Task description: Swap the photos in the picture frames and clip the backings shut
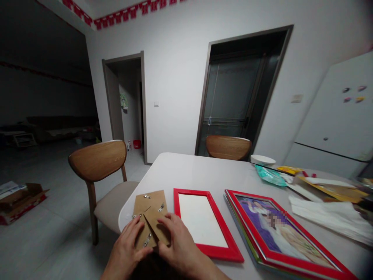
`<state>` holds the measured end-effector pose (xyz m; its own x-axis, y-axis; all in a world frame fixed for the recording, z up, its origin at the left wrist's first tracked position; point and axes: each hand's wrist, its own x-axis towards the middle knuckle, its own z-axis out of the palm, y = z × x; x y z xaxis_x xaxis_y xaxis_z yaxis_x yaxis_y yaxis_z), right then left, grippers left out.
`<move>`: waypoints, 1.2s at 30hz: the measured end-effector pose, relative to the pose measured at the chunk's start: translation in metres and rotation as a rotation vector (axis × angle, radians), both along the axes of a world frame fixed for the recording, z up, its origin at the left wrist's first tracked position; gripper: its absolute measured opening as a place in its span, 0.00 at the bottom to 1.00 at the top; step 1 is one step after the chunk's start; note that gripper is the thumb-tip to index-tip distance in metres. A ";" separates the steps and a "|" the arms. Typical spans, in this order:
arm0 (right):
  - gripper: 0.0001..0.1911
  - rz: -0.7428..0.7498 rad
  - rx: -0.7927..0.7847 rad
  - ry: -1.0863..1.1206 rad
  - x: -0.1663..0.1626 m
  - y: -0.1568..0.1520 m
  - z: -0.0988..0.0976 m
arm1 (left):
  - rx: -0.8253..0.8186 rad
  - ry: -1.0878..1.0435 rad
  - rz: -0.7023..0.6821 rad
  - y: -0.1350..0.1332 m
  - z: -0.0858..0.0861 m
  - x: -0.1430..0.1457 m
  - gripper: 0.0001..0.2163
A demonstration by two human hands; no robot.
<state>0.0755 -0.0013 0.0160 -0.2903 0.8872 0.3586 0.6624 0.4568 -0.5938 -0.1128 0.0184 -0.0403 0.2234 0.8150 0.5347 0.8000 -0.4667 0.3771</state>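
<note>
A brown picture frame backing board [150, 195] with small metal clips and a slanted easel flap lies at the table's near left corner. My left hand [128, 243] grips its left side, fingertips on the surface by a clip and thumb at the near edge. My right hand [179, 241] holds its right side, with fingers on the flap and the thumb close to the left thumb. Just right of the board lies a red frame [220, 253] around a plain white sheet [201, 217]. Farther right, a red-bordered framed photo [279, 229] tops a stack of frames.
The white table [186, 171] carries a teal plastic packet [271, 175], a white bowl [262, 160], white wrapping [326, 214] and a yellow envelope [335, 188] at right. Wooden chairs stand at the left [100, 159] and far side [229, 147]. A cardboard box [26, 202] sits on the floor.
</note>
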 end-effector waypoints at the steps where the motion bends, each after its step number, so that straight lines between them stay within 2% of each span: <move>1: 0.24 0.014 0.014 0.033 0.005 -0.001 0.006 | 0.024 -0.014 -0.018 -0.002 0.004 0.006 0.22; 4: 0.23 0.008 0.027 0.059 0.029 -0.007 0.024 | 0.068 -0.064 -0.063 -0.007 0.019 0.033 0.22; 7: 0.22 -0.088 -0.030 0.051 0.065 -0.015 0.030 | 0.018 -0.078 -0.178 -0.010 0.033 0.069 0.22; 11: 0.21 -0.242 -0.102 -0.019 0.113 -0.020 0.021 | -0.079 -0.067 -0.321 -0.010 0.041 0.114 0.22; 14: 0.21 -0.298 -0.121 -0.089 0.133 -0.018 0.008 | -0.165 -0.045 -0.367 -0.009 0.040 0.131 0.19; 18: 0.21 -0.295 -0.171 -0.166 0.134 -0.009 -0.008 | -0.216 -0.014 -0.342 -0.007 0.036 0.133 0.09; 20: 0.22 -0.312 -0.141 -0.212 0.129 -0.004 -0.015 | -0.217 -0.004 -0.341 -0.005 0.035 0.130 0.06; 25: 0.20 -0.360 -0.012 -0.303 0.123 0.009 -0.027 | -0.238 0.016 -0.353 -0.002 0.036 0.126 0.05; 30: 0.18 -0.374 0.043 -0.362 0.120 0.019 -0.027 | -0.274 0.032 -0.373 -0.001 0.038 0.122 0.02; 34: 0.16 -0.295 0.073 -0.390 0.114 0.014 -0.026 | -0.295 -0.007 -0.342 -0.001 0.033 0.113 0.15; 36: 0.15 -0.243 0.084 -0.384 0.111 0.007 -0.025 | -0.302 -0.022 -0.349 0.000 0.030 0.108 0.16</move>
<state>0.1868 0.0058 -0.0092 -0.2036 0.9185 0.3390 0.9208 0.2973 -0.2526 -0.0047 0.0182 -0.0107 0.5036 0.8130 0.2922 0.6046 -0.5733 0.5530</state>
